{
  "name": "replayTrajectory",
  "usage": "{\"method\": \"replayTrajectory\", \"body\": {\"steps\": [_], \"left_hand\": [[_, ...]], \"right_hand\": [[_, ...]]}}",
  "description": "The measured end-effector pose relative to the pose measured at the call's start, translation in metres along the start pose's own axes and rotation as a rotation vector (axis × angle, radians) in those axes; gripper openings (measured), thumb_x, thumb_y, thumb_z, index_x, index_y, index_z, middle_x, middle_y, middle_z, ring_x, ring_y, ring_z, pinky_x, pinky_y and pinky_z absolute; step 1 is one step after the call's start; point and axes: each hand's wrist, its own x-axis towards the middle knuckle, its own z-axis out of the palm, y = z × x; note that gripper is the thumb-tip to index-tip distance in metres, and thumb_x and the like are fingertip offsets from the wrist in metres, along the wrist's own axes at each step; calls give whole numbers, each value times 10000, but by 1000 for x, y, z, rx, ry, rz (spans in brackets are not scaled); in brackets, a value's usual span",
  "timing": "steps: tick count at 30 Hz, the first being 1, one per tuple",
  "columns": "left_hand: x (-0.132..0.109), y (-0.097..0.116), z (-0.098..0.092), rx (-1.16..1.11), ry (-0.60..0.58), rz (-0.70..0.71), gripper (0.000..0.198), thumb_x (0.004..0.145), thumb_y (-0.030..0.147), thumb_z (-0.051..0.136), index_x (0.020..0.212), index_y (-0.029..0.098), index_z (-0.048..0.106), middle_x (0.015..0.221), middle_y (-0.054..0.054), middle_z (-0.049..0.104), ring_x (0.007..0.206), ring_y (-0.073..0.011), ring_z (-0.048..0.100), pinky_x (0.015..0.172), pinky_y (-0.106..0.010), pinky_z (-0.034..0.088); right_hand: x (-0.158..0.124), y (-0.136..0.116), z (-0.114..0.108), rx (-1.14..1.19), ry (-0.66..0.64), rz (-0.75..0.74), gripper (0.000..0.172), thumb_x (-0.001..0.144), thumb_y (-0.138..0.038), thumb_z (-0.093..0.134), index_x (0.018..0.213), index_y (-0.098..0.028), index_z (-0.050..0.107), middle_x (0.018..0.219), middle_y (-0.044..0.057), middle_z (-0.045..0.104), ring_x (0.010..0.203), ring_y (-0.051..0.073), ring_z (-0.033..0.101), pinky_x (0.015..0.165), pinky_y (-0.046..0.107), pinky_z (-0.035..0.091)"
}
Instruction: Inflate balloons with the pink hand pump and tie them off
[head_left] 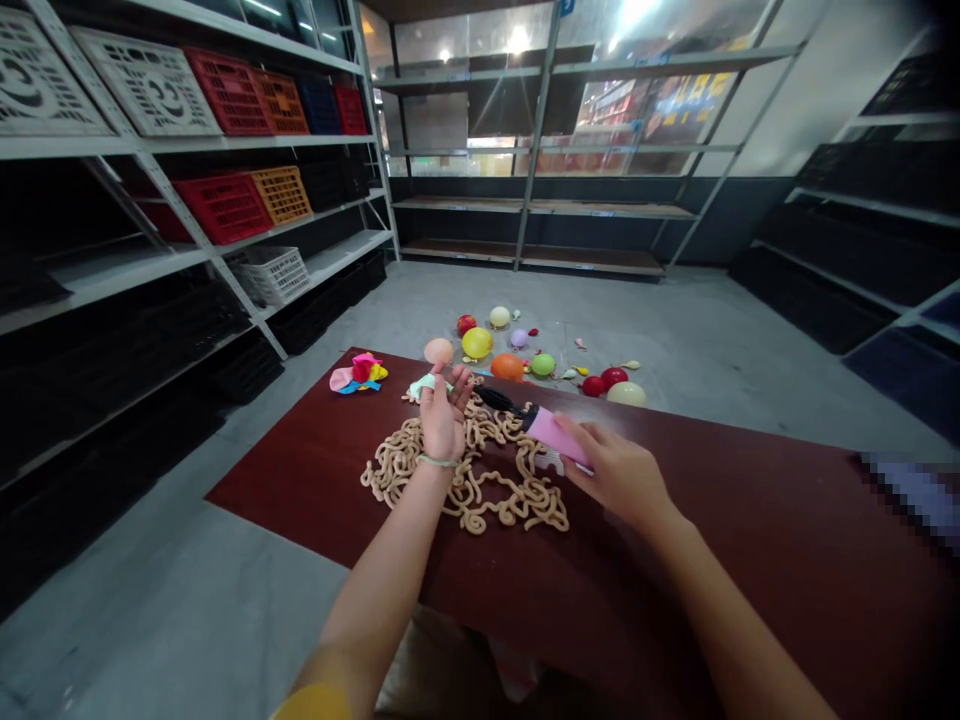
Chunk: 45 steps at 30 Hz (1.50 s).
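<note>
My left hand (444, 425) is raised palm up above the table, fingers apart and slightly curled, with nothing in the palm. My right hand (619, 468) grips a pink-handled tool (559, 437), whose black head (499, 400) points toward my left fingers. I cannot tell whether the black head touches them. Below both hands, tan rope-like coils (395, 462) lie in a loose tangle. A pale green limp piece (424, 384) shows behind my left fingers. Something grey with prongs (551, 460) is partly hidden under the pink handle.
Limp pink, yellow and blue balloons (358, 374) lie at the far left corner of the dark red table (300, 460). Beyond it, several inflated balloons (478, 343) rest on the grey floor. Shelving with crates (225, 208) stands left. A blurred purple patch (911, 495) is at right.
</note>
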Motion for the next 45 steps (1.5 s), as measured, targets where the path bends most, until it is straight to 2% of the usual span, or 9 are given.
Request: {"method": "replayTrajectory", "body": {"steps": [3,6,12,19,22,32,37,41,45], "left_hand": [[4,-1,-5,57,23,54,304,968,333,545,1257,240,523,1125,-79,708,1000,-143,706,862,-261,555],[6,-3,-7,67,-17,56,346,952,348,562,1279,252,507,1198,-93,690,1078,-154,682,930,-291,531],[-1,-5,0,14,-110,-32,370,956,323,554,1301,238,449,1196,-126,695,1116,-202,674,980,-377,512],[-4,-6,4,45,-77,-39,349,1011,255,441,1358,231,421,1184,-121,700,1043,-176,706,967,-350,529],[-3,-11,2,69,-103,-33,373,998,280,485,1362,240,412,1158,-116,708,1035,-185,710,957,-359,533],[-10,-27,2,146,-137,-80,361,950,285,587,1272,198,451,1051,-96,735,989,-206,722,942,-375,529],[-18,-28,8,32,-126,-119,249,949,375,578,1088,169,569,1026,-102,726,953,-198,713,940,-377,522],[-27,-34,21,-80,-91,-81,274,967,456,505,886,195,520,757,-19,649,751,-165,681,837,-383,555],[-24,-37,39,7,7,23,280,959,445,492,812,212,441,615,40,497,492,-105,522,561,-260,498]], "right_hand": [[-9,-2,5,15,47,14,581,911,-345,517,1484,-296,441,1133,80,689,900,220,672,658,295,485],[-13,-3,5,60,87,33,601,901,-332,529,1493,-305,430,1142,74,691,913,213,675,682,285,501],[-14,-11,4,70,22,-20,558,912,-327,515,1467,-298,468,1136,75,688,918,216,668,700,296,500],[-13,-14,5,79,31,2,570,918,-347,517,1481,-302,441,1161,72,682,925,214,668,707,291,488],[-14,-14,6,73,27,4,567,922,-353,514,1481,-305,439,1165,69,681,935,218,668,698,293,487],[-15,-16,10,67,37,31,542,945,-375,487,1477,-285,437,1144,60,685,923,199,661,696,276,465],[-12,-22,20,25,75,54,615,954,-475,496,1475,-159,412,1208,114,665,988,231,637,752,307,459],[-11,-29,25,41,79,50,547,958,-421,503,1437,-163,451,1212,113,659,997,235,619,767,314,430],[-12,-31,25,27,75,152,515,925,-389,545,1415,-242,486,1147,73,676,904,216,610,714,301,372]]}}
